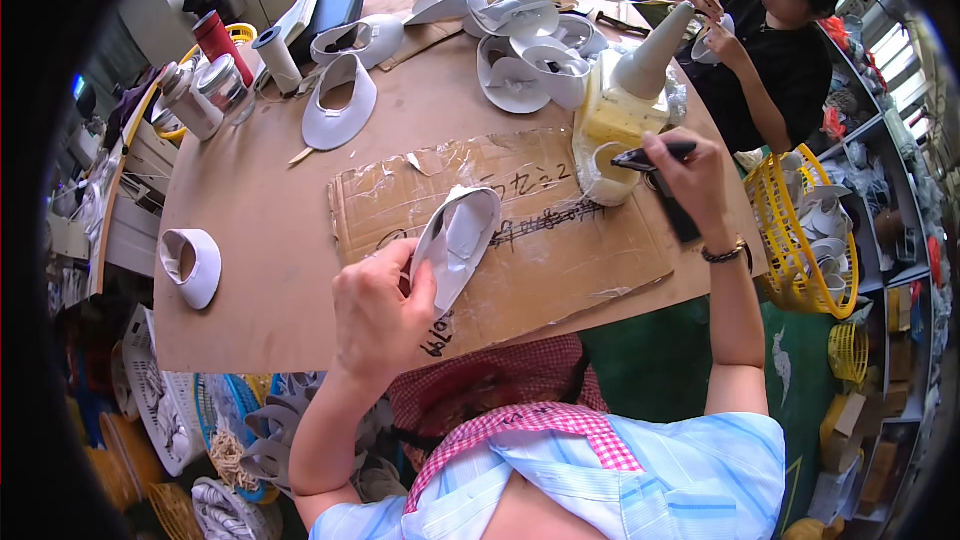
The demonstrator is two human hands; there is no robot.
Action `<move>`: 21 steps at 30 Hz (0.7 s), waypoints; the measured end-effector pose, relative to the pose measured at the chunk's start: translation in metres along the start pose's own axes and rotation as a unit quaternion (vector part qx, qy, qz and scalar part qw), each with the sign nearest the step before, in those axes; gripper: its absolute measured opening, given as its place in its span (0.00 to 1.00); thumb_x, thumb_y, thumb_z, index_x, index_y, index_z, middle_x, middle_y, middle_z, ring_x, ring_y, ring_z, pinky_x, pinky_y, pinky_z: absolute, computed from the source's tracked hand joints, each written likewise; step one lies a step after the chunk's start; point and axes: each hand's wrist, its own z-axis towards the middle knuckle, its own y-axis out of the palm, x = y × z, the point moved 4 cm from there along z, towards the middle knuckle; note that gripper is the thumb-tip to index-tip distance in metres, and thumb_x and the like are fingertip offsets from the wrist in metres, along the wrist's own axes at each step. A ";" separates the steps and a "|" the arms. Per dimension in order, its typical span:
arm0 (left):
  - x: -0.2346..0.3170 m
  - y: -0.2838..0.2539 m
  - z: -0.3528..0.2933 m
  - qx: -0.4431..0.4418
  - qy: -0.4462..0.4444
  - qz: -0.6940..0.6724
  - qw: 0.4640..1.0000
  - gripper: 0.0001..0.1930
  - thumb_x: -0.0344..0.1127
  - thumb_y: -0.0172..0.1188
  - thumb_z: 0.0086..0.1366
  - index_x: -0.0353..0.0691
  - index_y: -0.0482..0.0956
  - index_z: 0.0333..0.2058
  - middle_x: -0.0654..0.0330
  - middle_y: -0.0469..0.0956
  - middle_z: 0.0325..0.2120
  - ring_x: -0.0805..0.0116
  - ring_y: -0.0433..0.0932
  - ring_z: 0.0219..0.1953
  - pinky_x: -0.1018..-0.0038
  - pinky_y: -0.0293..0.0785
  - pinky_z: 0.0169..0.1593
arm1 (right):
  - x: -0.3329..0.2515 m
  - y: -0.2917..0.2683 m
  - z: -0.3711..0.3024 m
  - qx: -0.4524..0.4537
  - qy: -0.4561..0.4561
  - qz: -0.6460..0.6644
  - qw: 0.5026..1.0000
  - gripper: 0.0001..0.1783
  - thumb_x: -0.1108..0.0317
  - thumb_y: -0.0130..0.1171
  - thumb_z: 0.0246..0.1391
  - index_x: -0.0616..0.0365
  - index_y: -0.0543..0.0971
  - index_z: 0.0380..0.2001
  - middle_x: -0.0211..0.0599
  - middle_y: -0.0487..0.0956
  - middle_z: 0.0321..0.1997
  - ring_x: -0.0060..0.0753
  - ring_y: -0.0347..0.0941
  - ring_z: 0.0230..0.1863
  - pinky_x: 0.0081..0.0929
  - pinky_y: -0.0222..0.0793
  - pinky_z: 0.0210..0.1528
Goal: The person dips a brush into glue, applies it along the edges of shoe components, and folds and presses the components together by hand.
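Observation:
My left hand (378,302) is closed on the edge of a white shoe upper (462,248), tilted above the cardboard sheet (400,195). To the right, my right hand (692,178) grips a slim black-handled tool (655,154). The tool's tip is at the round opening of a pale plastic glue container (612,112) with yellowish contents; whether it is a brush I cannot tell. A grey-white cone (652,58) tops that container. Beneath my right hand, a flat black object (674,210) lies on the table.
Several white uppers (520,65) are heaped at the table's far side, and one upper (190,265) lies at the left. Jars (222,85) and a red cylinder (220,45) stand far left. A co-worker (765,35) handles a white piece at far right, near a yellow basket (795,250).

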 end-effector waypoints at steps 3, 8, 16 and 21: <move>0.008 0.001 0.014 0.011 0.028 -0.003 1.000 0.07 0.29 0.58 0.57 0.34 0.82 0.32 0.49 0.77 0.18 0.57 0.78 0.19 0.66 0.72 0.29 | -0.009 0.012 -0.028 0.025 -0.105 -0.086 0.990 0.12 0.64 0.64 0.55 0.64 0.83 0.26 0.36 0.81 0.21 0.17 0.75 0.22 0.19 0.65 0.24; -0.004 0.003 0.030 -0.038 0.014 0.001 0.999 0.10 0.29 0.58 0.59 0.33 0.84 0.38 0.61 0.76 0.15 0.82 0.73 0.18 0.80 0.67 0.24 | -0.018 0.031 -0.042 -0.093 0.056 0.247 0.963 0.08 0.69 0.62 0.57 0.64 0.84 0.30 0.31 0.83 0.28 0.12 0.74 0.27 0.13 0.67 0.27; -0.027 0.003 -0.005 0.050 0.040 -0.018 0.998 0.08 0.28 0.58 0.58 0.33 0.83 0.35 0.48 0.76 0.19 0.65 0.75 0.18 0.70 0.70 0.27 | -0.094 0.147 -0.057 -0.096 -0.291 0.042 0.951 0.07 0.67 0.65 0.51 0.60 0.81 0.29 0.40 0.80 0.32 0.41 0.78 0.30 0.34 0.75 0.33; -0.094 0.011 -0.048 0.119 -0.072 -0.095 0.986 0.07 0.27 0.59 0.62 0.30 0.82 0.37 0.56 0.79 0.21 0.77 0.74 0.21 0.74 0.71 0.27 | -0.119 0.143 -0.103 -0.127 -0.250 0.150 0.948 0.05 0.68 0.65 0.49 0.59 0.81 0.26 0.38 0.78 0.25 0.39 0.77 0.22 0.31 0.74 0.26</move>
